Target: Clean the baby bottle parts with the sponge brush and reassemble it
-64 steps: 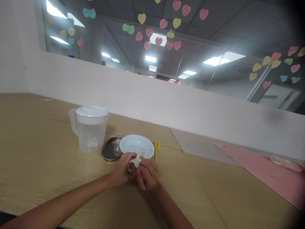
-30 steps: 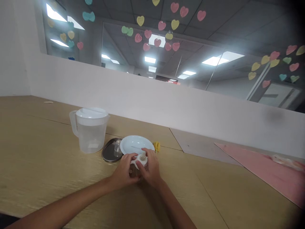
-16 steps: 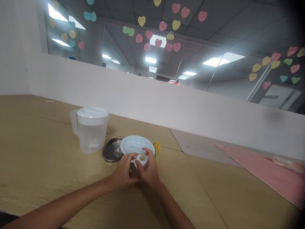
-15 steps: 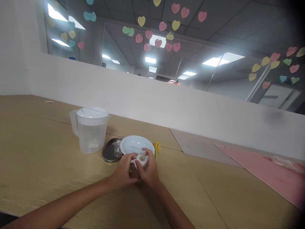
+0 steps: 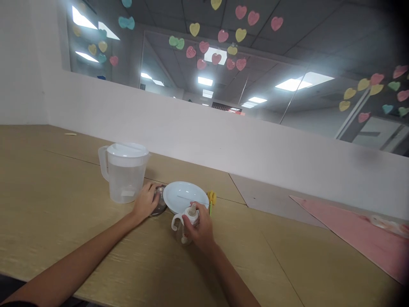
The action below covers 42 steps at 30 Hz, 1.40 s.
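right hand closed around a sippy cup, cup upright on the table, long axis leaning slightly, spout toward 1 o'clock, at 6 o'clock from a white plate; left hand curled on a steel tray at the plate's 9 o'clock, grip unclear, beside a plastic pitcher.

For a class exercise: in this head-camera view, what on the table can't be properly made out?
Head view:
- metal tray: partly hidden by the left hand and the plate
- bottle: partly hidden by the right hand; contents unclear
- pink sheet: cut off by the right edge
- pale thing on it: too blurred to name
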Motion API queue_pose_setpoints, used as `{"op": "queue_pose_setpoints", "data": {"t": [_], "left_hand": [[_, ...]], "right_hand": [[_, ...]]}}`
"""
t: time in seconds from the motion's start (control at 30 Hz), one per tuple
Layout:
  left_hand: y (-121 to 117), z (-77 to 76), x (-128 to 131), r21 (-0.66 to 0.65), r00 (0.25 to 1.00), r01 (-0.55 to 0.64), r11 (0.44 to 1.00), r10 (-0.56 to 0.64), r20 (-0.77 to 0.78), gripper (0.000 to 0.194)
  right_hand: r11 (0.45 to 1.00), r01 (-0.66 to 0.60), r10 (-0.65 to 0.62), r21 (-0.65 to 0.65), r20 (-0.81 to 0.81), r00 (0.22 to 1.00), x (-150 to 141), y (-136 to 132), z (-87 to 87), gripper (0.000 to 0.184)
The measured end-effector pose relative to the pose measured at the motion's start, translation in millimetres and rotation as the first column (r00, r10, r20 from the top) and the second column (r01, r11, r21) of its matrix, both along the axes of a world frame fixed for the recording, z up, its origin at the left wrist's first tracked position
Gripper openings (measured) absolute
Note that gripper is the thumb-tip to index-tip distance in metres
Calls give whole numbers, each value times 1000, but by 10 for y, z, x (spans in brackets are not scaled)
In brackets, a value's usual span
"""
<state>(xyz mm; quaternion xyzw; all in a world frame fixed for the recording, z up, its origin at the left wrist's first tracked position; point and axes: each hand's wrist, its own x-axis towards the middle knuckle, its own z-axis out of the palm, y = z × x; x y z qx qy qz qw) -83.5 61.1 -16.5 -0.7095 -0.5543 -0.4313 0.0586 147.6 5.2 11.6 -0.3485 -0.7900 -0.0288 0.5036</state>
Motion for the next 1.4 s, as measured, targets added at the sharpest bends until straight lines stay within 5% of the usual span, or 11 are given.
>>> {"op": "queue_pose_setpoints", "data": {"t": [0.23,0.5,0.67,0.77,0.9,1.0,1.1,1.17,1.23,1.4], "left_hand": [[117,-148,-54,-93,989,-23,995,9,-149,32],[60,57,-109,-135,983,-61,989,37,-179,26],[-63,286,-122,7,950,-235,972,232,-211,31],[-177,377,-52,250,966,-204,947,236,-107,35],[-364,378,140,629,994,100,771,-54,-93,42],[-511,313,320,698,936,353,623,-245,-254,41],[-621,251,460,670,852,522,528,-357,-382,33],[-658,231,507,641,835,547,539,-412,-365,37],[-667,224,522,594,845,527,607,-448,-292,49],[-610,153,542,305,874,486,819,-460,-158,68]], "right_hand": [[1000,-4,3,-4,-9,1000,6,18,-26,31],[1000,-17,17,-18,8,1000,12,15,-15,33],[999,-23,23,-30,23,999,24,36,-59,33],[999,-33,33,-10,33,999,40,42,-78,41],[989,14,-14,146,-1,1000,61,28,-33,65],[913,-8,-15,408,53,998,71,16,15,73],[809,-83,-17,582,165,986,74,16,31,57],[793,-73,-32,604,161,986,72,22,35,48],[829,-11,-47,560,89,995,67,26,47,49],[980,69,-50,187,-104,993,48,2,53,51]]}}
